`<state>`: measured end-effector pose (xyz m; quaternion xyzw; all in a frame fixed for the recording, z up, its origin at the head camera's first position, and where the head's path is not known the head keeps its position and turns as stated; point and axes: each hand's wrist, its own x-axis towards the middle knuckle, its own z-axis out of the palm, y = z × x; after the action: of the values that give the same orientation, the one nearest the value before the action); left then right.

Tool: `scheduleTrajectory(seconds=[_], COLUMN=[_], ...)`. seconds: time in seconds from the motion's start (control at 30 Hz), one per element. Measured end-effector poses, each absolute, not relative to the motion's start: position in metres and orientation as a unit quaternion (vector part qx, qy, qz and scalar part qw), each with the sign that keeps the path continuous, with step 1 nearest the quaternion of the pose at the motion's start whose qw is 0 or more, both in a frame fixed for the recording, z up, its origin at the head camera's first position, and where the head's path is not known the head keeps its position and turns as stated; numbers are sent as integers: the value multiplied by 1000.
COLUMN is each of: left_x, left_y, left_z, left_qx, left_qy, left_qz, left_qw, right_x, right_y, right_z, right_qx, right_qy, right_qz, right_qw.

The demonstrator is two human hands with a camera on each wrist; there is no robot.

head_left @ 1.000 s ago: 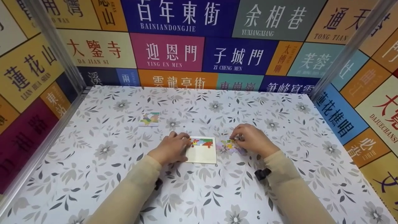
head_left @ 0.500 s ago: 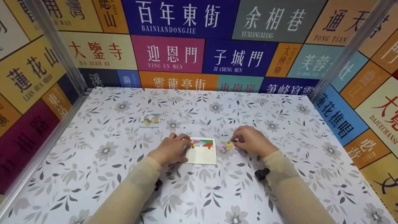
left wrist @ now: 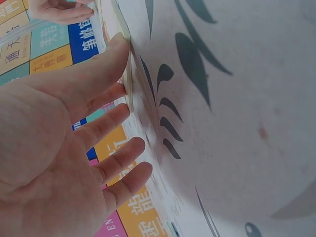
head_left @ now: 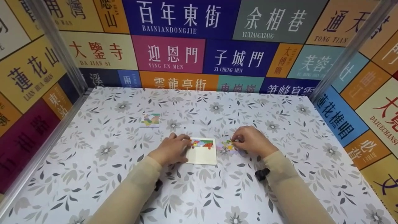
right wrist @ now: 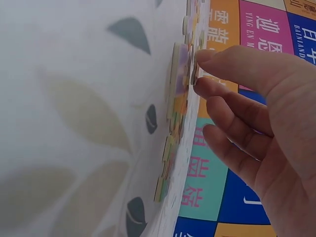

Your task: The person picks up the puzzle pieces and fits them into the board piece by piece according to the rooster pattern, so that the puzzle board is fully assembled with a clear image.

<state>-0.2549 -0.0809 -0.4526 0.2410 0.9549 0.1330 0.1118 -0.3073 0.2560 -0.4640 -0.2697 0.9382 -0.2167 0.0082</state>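
A cream puzzle board (head_left: pixel 202 157) lies flat on the table, a strip of colourful joined pieces (head_left: pixel 202 143) along its far side. My left hand (head_left: pixel 171 148) rests at the board's left edge, thumb toward the near corner and fingers toward the far one. In the left wrist view its fingers (left wrist: pixel 123 163) are spread and fairly straight. Right of the board, my right hand (head_left: pixel 253 141) pinches a small puzzle piece (right wrist: pixel 193 69) between thumb and forefinger, just above the loose puzzle pieces (head_left: pixel 225 146). The pinched piece is seen almost edge-on, its picture mostly hidden.
A small square picture puzzle (head_left: pixel 150 120) lies farther back on the left. The table (head_left: pixel 108 174) has a floral cover. Walls with coloured signs (head_left: pixel 174 54) stand behind it and at both sides, with clear upright posts (head_left: pixel 70 59) at the corners.
My right fingertips have shifted slightly over the loose pieces, and more of the yellow and green ones show. The left hand and the board keep their place.
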Motion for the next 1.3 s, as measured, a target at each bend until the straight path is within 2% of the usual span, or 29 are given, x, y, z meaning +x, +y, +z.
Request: scheduleTrajectory(seconds=[0.23,0.7,1.07,1.3], left_x=[-255,-257,-258,-257], left_y=[-83,-84,-82,-83], left_z=[-456,-451,-451,-453], left_qx=[257,240,244,247], left_qy=[951,952,953,952], left_qz=[141,131,132,140], left_qw=[96,138,119,115], right_x=[-302,-293,-288,-282], right_y=[256,251,238,216], right_z=[-465,-462,-458,-458], right_qx=[-259,-264,-287,-291], right_qy=[943,945,941,941], right_qz=[-209,-192,-177,-169], right_qw=[1,-2,-29,-24])
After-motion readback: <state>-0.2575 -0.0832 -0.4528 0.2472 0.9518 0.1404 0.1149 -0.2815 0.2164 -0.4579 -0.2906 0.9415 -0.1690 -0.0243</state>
